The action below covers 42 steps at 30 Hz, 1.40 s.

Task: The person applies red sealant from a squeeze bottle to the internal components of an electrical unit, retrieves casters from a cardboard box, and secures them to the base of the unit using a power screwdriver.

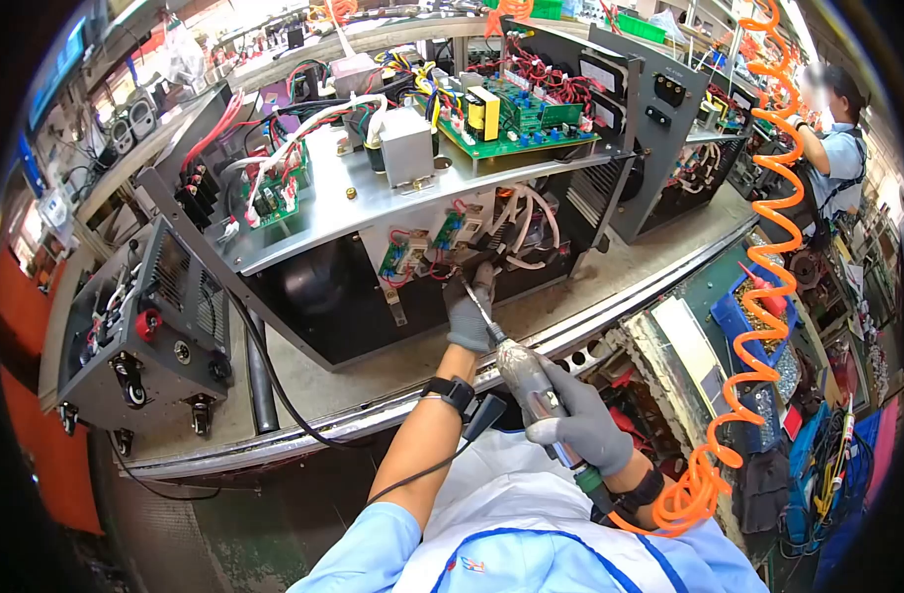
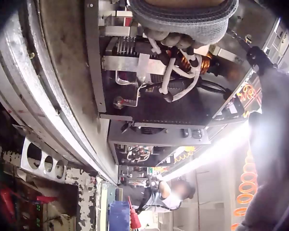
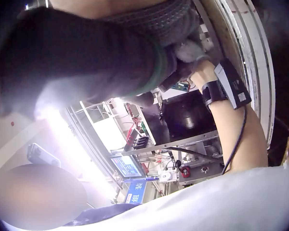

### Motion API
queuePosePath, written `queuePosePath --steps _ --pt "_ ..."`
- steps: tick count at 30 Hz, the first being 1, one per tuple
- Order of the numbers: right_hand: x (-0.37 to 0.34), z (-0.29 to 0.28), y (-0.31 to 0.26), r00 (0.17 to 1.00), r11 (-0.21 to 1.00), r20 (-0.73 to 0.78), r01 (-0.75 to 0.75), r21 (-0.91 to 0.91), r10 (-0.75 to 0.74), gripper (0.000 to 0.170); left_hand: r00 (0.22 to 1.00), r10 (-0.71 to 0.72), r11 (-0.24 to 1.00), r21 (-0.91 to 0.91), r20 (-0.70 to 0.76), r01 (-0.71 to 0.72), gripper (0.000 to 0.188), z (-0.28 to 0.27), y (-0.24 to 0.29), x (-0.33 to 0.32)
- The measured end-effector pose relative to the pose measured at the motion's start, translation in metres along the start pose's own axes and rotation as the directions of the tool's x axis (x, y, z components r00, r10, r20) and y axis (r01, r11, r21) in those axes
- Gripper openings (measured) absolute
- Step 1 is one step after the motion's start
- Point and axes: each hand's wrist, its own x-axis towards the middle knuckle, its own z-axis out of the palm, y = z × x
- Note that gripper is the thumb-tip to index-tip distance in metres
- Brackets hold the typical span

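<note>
Crowded workshop benches fill the background, where another person [image 1: 835,158] stands beyond an orange coiled hose [image 1: 776,212]; nearer, a long table [image 1: 615,282] with a metal edge carries an open electrical unit [image 1: 318,219]. That unit, the thing being worked on, stands directly in front of the wearer, with a large green circuit board [image 1: 521,146] on its upper plate and smaller boards and white cables [image 1: 548,219] in the lower bay. The gloved hands are near each other but on separate jobs: the right hand [image 1: 585,423] is wrapped around a power driver [image 1: 521,374], while the left hand [image 1: 469,318] reaches into the lower bay, its fingers close to the driver's thin shaft. Whether those fingers pinch a small part cannot be told. The step in hand looks like fastening work inside that bay, with the left hand probably guiding or steadying at the tip. From here, the work seems to call for the shaft to sit straight on its fastener, light pressure from the right hand, and the glove and loose wiring kept clear of the turning bit.
</note>
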Motion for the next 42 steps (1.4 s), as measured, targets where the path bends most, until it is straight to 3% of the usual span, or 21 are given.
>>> queuePosePath --steps 2,5,7,9,11,12,14,15,17,22,23,24,25,27,28,32,34,37,42 --pt "0.002 -0.003 0.004 1.000 0.998 0.016 -0.006 0.069 0.005 0.089 0.996 0.086 0.989 0.119 0.006 -0.086 0.017 0.000 0.000 0.000" --pt "0.004 -0.005 0.007 1.000 1.000 0.025 0.018 -0.024 -0.018 0.090 0.981 0.191 0.967 0.167 0.019 -0.191 0.017 -0.004 -0.007 0.005" --pt "0.002 -0.003 0.003 0.999 0.996 0.038 -0.027 0.082 0.024 0.090 0.975 0.218 0.942 0.252 0.044 -0.222 0.018 -0.005 -0.008 0.007" --pt "0.001 -0.003 0.001 0.999 0.998 0.034 -0.019 0.065 0.016 0.090 0.967 0.242 0.907 0.336 0.076 -0.253 0.020 -0.003 -0.005 0.004" --pt "-0.001 -0.002 -0.001 1.000 0.999 0.029 -0.009 0.044 0.008 0.090 0.870 0.463 0.655 0.596 0.169 -0.465 0.025 0.009 0.013 -0.008" --pt "-0.001 -0.002 -0.002 1.000 1.000 0.015 -0.014 0.007 0.014 0.090 0.870 0.462 0.656 0.594 0.171 -0.465 0.025 0.009 0.008 -0.007" --pt "-0.001 -0.005 0.002 1.000 0.999 0.001 -0.018 -0.033 0.018 0.090 0.829 0.525 0.485 0.732 0.194 -0.478 0.031 0.010 -0.004 -0.003" --pt "0.001 -0.009 0.008 1.000 0.996 -0.008 -0.006 -0.088 0.006 0.089 0.828 0.527 0.486 0.731 0.193 -0.480 0.031 0.010 -0.010 -0.003" --pt "0.003 -0.013 0.011 1.000 0.990 -0.018 0.003 -0.143 -0.006 0.089 0.882 0.462 0.613 0.686 0.092 -0.392 0.036 0.014 -0.015 -0.006" --pt "0.001 -0.007 0.006 0.996 0.996 -0.084 0.021 -0.089 -0.028 0.093 0.855 0.484 0.495 0.747 0.186 -0.443 0.036 0.020 -0.009 -0.007" --pt "0.000 -0.009 0.004 0.996 0.996 -0.084 0.018 -0.089 -0.026 0.093 0.944 0.284 0.660 0.679 0.171 -0.321 0.029 0.021 -0.005 -0.008" --pt "-0.001 -0.012 0.002 0.998 0.990 -0.062 0.009 -0.138 -0.018 0.093 0.982 0.069 0.785 0.598 0.178 -0.163 0.021 0.023 0.000 -0.009" --pt "-0.001 -0.014 0.000 0.999 0.982 -0.041 0.001 -0.188 -0.009 0.093 0.982 0.069 0.786 0.597 0.176 -0.162 0.021 0.027 0.000 -0.008" --pt "0.000 -0.014 -0.003 0.998 0.981 -0.057 0.013 -0.192 -0.025 0.094 0.983 -0.049 0.974 0.229 0.176 0.008 0.014 0.040 -0.002 -0.007" --pt "0.002 -0.014 -0.005 0.996 0.980 -0.072 0.029 -0.196 -0.044 0.094 0.981 -0.009 0.987 0.159 0.196 -0.022 0.027 0.048 0.003 -0.010" --pt "0.019 -0.020 -0.008 0.996 0.963 -0.084 0.003 -0.271 -0.026 0.094 0.996 0.042 0.992 0.111 0.083 -0.051 0.021 0.059 0.000 -0.006" --pt "0.028 -0.022 -0.008 0.994 0.909 -0.076 0.041 -0.415 -0.080 0.094 0.997 0.039 0.994 0.099 0.067 -0.046 0.020 0.055 -0.003 -0.005" --pt "0.039 -0.025 -0.010 0.990 0.915 -0.049 0.102 -0.389 -0.131 0.094 0.998 0.044 0.997 0.058 0.039 -0.046 0.019 0.050 -0.004 0.001" --pt "0.047 -0.030 -0.016 0.997 0.892 -0.004 0.063 -0.448 -0.073 0.094 0.998 0.059 0.998 0.005 -0.013 -0.059 0.018 0.040 0.005 0.010"
